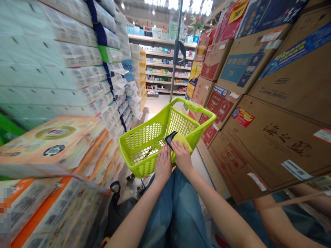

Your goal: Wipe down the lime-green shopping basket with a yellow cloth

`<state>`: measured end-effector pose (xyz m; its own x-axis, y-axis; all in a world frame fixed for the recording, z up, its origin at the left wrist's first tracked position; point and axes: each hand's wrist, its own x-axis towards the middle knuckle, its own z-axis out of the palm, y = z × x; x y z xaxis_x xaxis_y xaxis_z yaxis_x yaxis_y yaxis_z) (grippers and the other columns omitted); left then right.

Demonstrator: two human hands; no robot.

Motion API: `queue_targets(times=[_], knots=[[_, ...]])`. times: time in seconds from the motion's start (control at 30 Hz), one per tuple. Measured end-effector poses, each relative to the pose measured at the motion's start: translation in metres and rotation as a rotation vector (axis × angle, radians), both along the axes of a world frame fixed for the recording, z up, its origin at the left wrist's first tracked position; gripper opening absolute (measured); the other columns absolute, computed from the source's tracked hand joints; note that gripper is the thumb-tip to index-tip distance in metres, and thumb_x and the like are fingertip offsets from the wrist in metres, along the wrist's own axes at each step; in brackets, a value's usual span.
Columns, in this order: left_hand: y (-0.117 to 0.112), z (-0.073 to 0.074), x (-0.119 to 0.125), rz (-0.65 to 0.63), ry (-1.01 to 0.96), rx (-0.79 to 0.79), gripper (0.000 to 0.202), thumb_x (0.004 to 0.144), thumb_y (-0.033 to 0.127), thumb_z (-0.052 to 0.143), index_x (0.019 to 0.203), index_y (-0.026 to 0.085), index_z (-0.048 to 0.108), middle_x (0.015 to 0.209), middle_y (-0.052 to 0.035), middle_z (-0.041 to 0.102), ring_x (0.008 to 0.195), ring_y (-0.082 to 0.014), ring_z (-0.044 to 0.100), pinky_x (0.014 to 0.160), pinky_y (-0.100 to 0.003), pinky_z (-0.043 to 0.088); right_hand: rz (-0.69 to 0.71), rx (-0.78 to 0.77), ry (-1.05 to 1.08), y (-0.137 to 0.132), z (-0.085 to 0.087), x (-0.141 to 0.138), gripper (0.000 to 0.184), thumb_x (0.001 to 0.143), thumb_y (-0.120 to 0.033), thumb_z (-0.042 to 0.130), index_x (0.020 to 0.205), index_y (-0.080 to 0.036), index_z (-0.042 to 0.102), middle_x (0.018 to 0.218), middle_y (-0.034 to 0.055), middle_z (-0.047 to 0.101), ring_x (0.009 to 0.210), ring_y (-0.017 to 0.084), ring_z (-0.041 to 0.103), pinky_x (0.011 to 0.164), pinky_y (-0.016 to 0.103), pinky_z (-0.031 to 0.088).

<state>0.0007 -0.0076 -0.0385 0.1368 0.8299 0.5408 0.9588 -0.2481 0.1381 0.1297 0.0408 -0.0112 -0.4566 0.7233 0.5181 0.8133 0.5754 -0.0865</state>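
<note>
A bright green plastic shopping cart basket with lattice sides stands at my knees. My left hand rests at its near rim, fingers stretched out and flat. Beside it, my right hand lies with fingers extended over a smooth yellow-green piece at the basket's near right side. A dark, flat, rectangular item sits against that piece, just beyond my fingertips; its kind is unclear. Whether my right hand grips or only touches the piece is hard to see. The cart's handle rises at the far right.
Stacked tissue packs line the left, with an orange-and-white pack close by. Cardboard cartons wall the right. A grey pole rises behind the cart. Stocked shelves stand across the aisle's far end.
</note>
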Motion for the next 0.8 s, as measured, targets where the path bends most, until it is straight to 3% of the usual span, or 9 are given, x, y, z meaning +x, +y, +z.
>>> queue_targets(times=[0.1,0.2,0.27,0.33,0.4,0.53,0.6,0.7,0.8], knots=[[-0.001,0.002,-0.003,-0.004,0.007,-0.007,0.076,0.084,0.009,0.044,0.155,0.003,0.019,0.161,-0.0166,0.027,0.151,-0.0257,0.021,0.122,-0.043,0.025,0.022,-0.001,-0.035,0.019,0.017,0.032,0.069,0.08,0.001,0.04,0.143,-0.025,0.05,0.147,0.0025,0.053,0.141,0.017,0.043,0.123,0.046,0.016],[-0.001,0.003,-0.005,-0.018,0.006,-0.009,0.076,0.084,0.008,0.044,0.155,0.004,0.018,0.161,-0.0159,0.027,0.151,-0.026,0.021,0.122,-0.043,0.025,-0.151,0.033,0.031,0.055,0.043,0.081,0.071,0.075,0.003,0.043,0.139,-0.025,0.055,0.143,0.0033,0.057,0.14,0.02,0.044,0.122,0.051,0.017],[-0.001,0.003,-0.004,-0.022,0.0,-0.005,0.077,0.084,0.008,0.044,0.155,0.005,0.017,0.161,-0.0161,0.027,0.151,-0.0264,0.022,0.122,-0.043,0.025,-0.264,0.051,0.093,0.071,0.054,0.099,0.069,0.074,0.002,0.043,0.136,-0.022,0.057,0.143,0.0047,0.057,0.14,0.021,0.045,0.121,0.052,0.019],[0.0,0.002,-0.003,-0.016,-0.011,0.004,0.078,0.084,0.009,0.044,0.156,0.005,0.014,0.161,-0.0162,0.027,0.15,-0.0267,0.022,0.122,-0.044,0.025,-0.333,0.07,0.139,0.074,0.053,0.095,0.067,0.076,0.002,0.042,0.137,-0.019,0.057,0.144,0.007,0.056,0.141,0.023,0.044,0.12,0.052,0.021],[0.0,0.001,-0.002,-0.005,-0.021,0.011,0.08,0.084,0.01,0.044,0.157,0.006,0.011,0.162,-0.0161,0.026,0.151,-0.0269,0.022,0.122,-0.045,0.025,-0.325,0.077,0.152,0.061,0.04,0.07,0.066,0.077,0.002,0.041,0.139,-0.017,0.055,0.145,0.0082,0.055,0.142,0.023,0.042,0.12,0.051,0.02],[0.0,-0.001,-0.003,0.013,-0.006,0.013,0.078,0.085,0.01,0.043,0.156,0.006,0.013,0.16,-0.0174,0.029,0.15,-0.0264,0.024,0.122,-0.045,0.026,-0.138,0.023,0.107,0.016,0.005,0.001,0.067,0.078,0.002,0.041,0.141,-0.019,0.052,0.147,0.0047,0.053,0.143,0.021,0.04,0.121,0.045,0.02],[0.0,-0.002,-0.006,0.025,0.013,0.015,0.074,0.086,0.01,0.043,0.155,0.004,0.017,0.159,-0.0188,0.032,0.149,-0.0269,0.026,0.122,-0.044,0.026,-0.076,-0.003,0.09,0.0,-0.003,-0.02,0.064,0.081,0.0,0.041,0.142,-0.018,0.051,0.149,0.0045,0.051,0.144,0.02,0.039,0.122,0.043,0.02],[0.0,-0.003,-0.011,0.03,0.035,0.021,0.073,0.086,0.009,0.043,0.155,0.004,0.018,0.158,-0.0184,0.033,0.149,-0.0266,0.027,0.122,-0.043,0.026,0.007,-0.021,0.03,0.0,0.004,-0.012,0.063,0.083,-0.001,0.042,0.142,-0.021,0.051,0.148,0.0041,0.053,0.142,0.018,0.041,0.123,0.044,0.017],[0.0,-0.002,-0.014,0.009,0.042,0.023,0.077,0.085,0.009,0.044,0.156,0.006,0.015,0.159,-0.017,0.032,0.149,-0.0265,0.026,0.122,-0.043,0.026,-0.016,-0.009,-0.005,0.021,0.026,0.028,0.067,0.079,0.003,0.042,0.14,-0.024,0.053,0.145,0.0032,0.056,0.141,0.019,0.044,0.123,0.049,0.014]])
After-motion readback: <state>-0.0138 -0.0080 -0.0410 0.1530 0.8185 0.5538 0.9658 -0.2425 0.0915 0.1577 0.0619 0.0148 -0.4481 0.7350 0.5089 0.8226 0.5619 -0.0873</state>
